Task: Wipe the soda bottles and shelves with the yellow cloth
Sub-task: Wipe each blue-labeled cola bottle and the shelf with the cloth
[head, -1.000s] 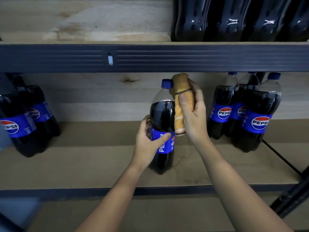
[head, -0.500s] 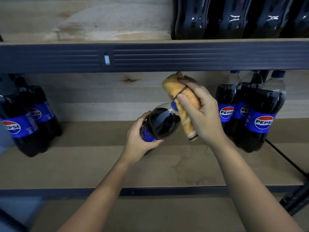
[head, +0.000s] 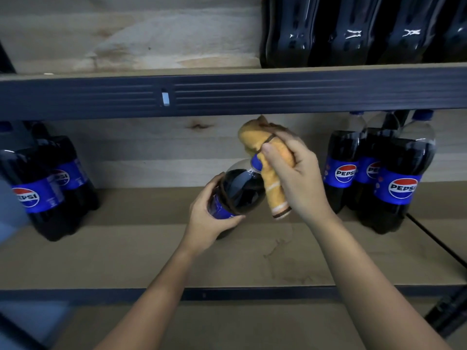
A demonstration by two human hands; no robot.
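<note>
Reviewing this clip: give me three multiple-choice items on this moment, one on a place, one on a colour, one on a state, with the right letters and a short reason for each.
1. Where is the yellow cloth?
A. Flat on the shelf board
B. In the right hand, against the held bottle's cap
C. Draped over the upper shelf rail

2. What colour is the cap of the held bottle?
A. Red
B. White
C. Blue

3. How does the held bottle sit?
A. Tilted in the left hand, neck toward the cloth
B. Upright on the shelf
C. Lying flat on the shelf

Answers: 1 B, the right hand grips the cloth at the cap. 2 C, a blue cap shows beside the cloth. 3 A, the left hand grips its labelled body, with the neck slanted up.
</note>
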